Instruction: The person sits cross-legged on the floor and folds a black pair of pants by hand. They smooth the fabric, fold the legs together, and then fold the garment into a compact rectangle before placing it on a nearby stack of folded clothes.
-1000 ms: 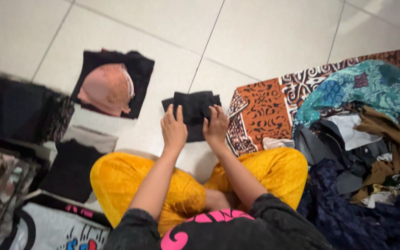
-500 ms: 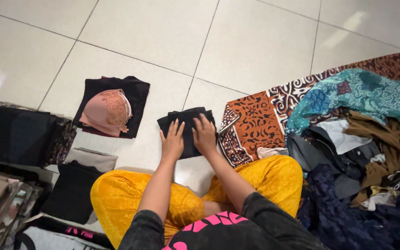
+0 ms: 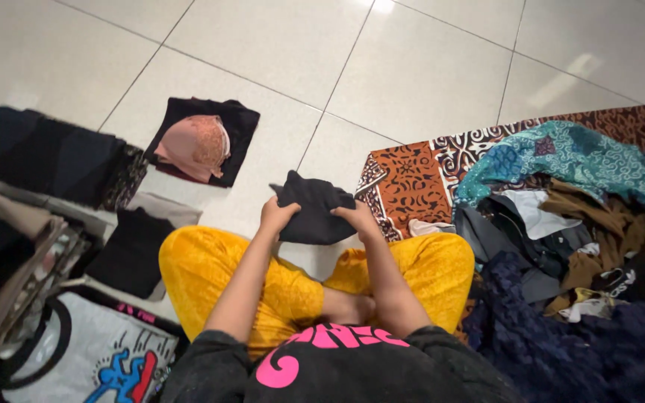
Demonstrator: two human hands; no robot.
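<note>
Black folded cloth, a small soft garment [image 3: 313, 210], sits in both our hands above the white tiled floor [image 3: 412, 82], just in front of our crossed legs in yellow velvet trousers [image 3: 210, 269]. Our left hand [image 3: 276, 216] is closed on the garment's left edge, fingers curled into the fabric; our right hand [image 3: 358, 218] is clamped on its right edge in the same way. The piece looks lifted off the tiles, one corner sticking up at the left.

Toward the floor's far left lies a flat black folded square [image 3: 239, 128] with a pink lace bra [image 3: 197, 145] on top of it. Nearer the left edge we see a dark folded stack [image 3: 46, 153], and beside our left knee a black folded piece on a grey one [image 3: 132, 250]. At the near left corner lies a white shirt with a black collar and a blue and red print [image 3: 106, 358].

To the right, an orange, brown and white patterned cloth [image 3: 412, 183] is spread on the tiles, close to the held garment. On it rests a loose heap of mixed clothes [image 3: 584, 239], topped by a teal patterned fabric [image 3: 591, 160], with dark blue lace [image 3: 561, 351] at its near side.
</note>
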